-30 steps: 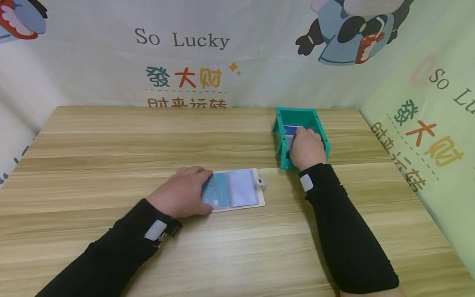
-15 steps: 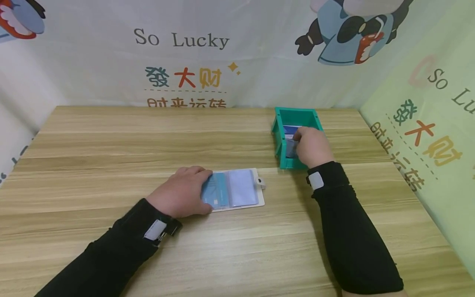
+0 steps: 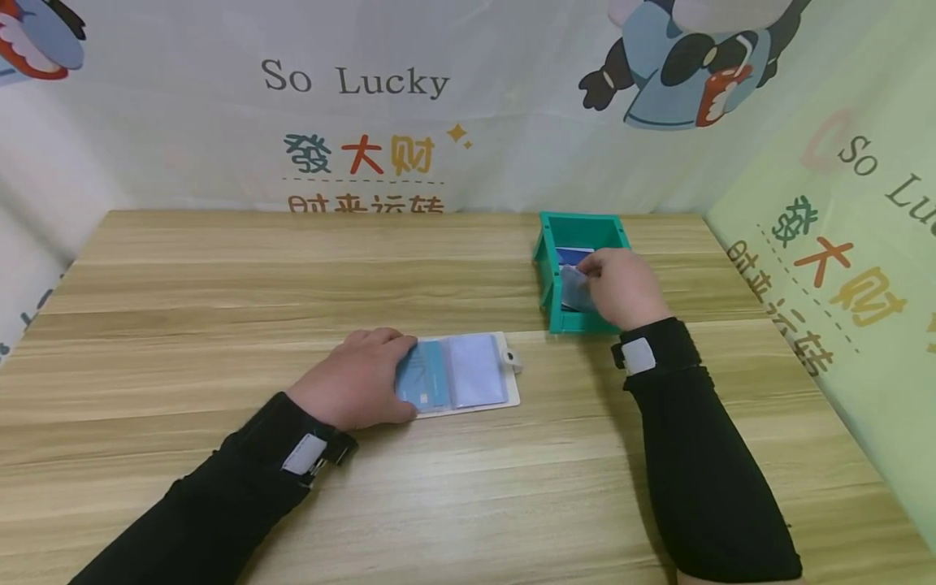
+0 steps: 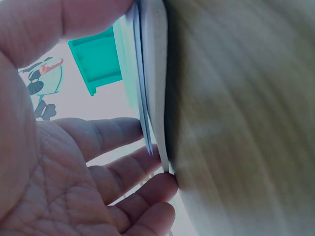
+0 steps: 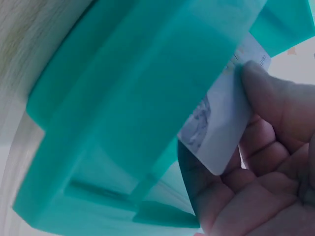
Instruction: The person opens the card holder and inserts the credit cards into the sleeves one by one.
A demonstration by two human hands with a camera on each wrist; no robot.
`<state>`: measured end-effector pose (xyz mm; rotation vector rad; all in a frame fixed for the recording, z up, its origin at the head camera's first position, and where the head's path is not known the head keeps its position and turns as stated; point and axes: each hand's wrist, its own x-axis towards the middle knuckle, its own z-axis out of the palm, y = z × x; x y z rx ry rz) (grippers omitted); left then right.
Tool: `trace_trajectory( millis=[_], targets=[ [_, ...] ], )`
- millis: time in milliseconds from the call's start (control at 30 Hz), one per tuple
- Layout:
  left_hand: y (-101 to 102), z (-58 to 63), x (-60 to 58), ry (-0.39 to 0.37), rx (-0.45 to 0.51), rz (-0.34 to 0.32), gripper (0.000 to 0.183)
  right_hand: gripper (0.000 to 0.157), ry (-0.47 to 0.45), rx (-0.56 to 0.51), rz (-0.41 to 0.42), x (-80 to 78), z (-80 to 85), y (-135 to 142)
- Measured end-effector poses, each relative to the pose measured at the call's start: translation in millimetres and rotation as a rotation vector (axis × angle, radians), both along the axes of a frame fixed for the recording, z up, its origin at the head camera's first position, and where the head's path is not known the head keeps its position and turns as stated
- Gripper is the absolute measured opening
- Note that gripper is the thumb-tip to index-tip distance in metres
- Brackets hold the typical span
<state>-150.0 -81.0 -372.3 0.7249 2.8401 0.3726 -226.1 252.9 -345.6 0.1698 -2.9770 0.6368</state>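
Observation:
A card holder (image 3: 478,370) lies spread flat on the table, with clear sleeves and a blue card (image 3: 422,375) in its left one. My left hand (image 3: 358,378) holds its left end, thumb on the near edge and fingers on the far edge. The left wrist view shows the white cover (image 4: 156,73) edge-on, with thin sleeves lifted off it. Over the teal bin (image 3: 544,272), my right hand (image 3: 625,284) pinches a card (image 5: 224,118) between thumb and fingers. That card is tilted, partly behind the bin's wall in the right wrist view.
A dark blue card (image 3: 574,256) shows inside the bin, behind the right hand. The wooden table (image 3: 256,276) ends at a printed cloth backdrop (image 3: 512,106) at the back and right. A snap tab (image 3: 512,359) sticks out from the card holder's right side.
My right hand has drawn back to the right within the bin, and the pinched card has tilted up with it. The left hand and the card holder stay put.

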Motion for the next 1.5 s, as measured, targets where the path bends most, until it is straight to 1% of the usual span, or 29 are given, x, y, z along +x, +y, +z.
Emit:
trace_trajectory(
  millis=[167, 367, 533, 667, 767, 867, 1000, 1167, 1267, 1400, 1500],
  targets=[
    [0, 0.2, 1.0, -0.002, 0.002, 0.004, 0.085, 0.018, 0.070, -0.039, -0.063, 2.8, 5.4, 0],
    [0, 1.3, 1.8, 0.000, 0.000, 0.001, 0.085, 0.020, 0.156, -0.131, -0.149, 10.6, 18.4, -3],
    [-1, 3.4, 1.5, 0.011, -0.020, 0.002, 0.090, 0.022, 0.217, -0.238, -0.176, 18.2, 29.6, -11],
    [-2, 5.7, 0.3, 0.018, 0.000, 0.016, 0.089, 0.022, 0.236, -0.317, -0.156, 22.9, 35.9, -19],
    [-1, 7.1, -1.1, 0.030, 0.046, 0.025, 0.085, 0.022, 0.202, -0.371, -0.119, 25.8, 38.3, -26],
    [0, 8.1, -1.9, 0.042, 0.119, 0.045, 0.081, 0.021, 0.134, -0.471, -0.058, 28.3, 36.9, -36],
    [2, 8.7, -1.7, 0.029, 0.246, 0.083, 0.074, 0.017, 0.027, -0.620, 0.033, 31.7, 30.7, -52],
    [6, 11.8, 0.5, 0.010, 0.401, 0.132, 0.066, 0.016, -0.100, -0.733, 0.143, 36.1, 21.9, -70],
    [9, 14.3, 1.7, -0.001, 0.488, 0.136, 0.065, 0.016, -0.178, -0.803, 0.187, 38.2, 16.3, -80],
    [11, 15.3, 2.8, -0.037, 0.606, 0.117, 0.067, 0.017, -0.258, -0.834, 0.228, 42.2, 8.5, -93],
    [13, 15.1, 3.6, -0.075, 0.692, 0.116, 0.067, 0.017, -0.290, -0.813, 0.252, 45.6, 3.2, -102]
  ],
)
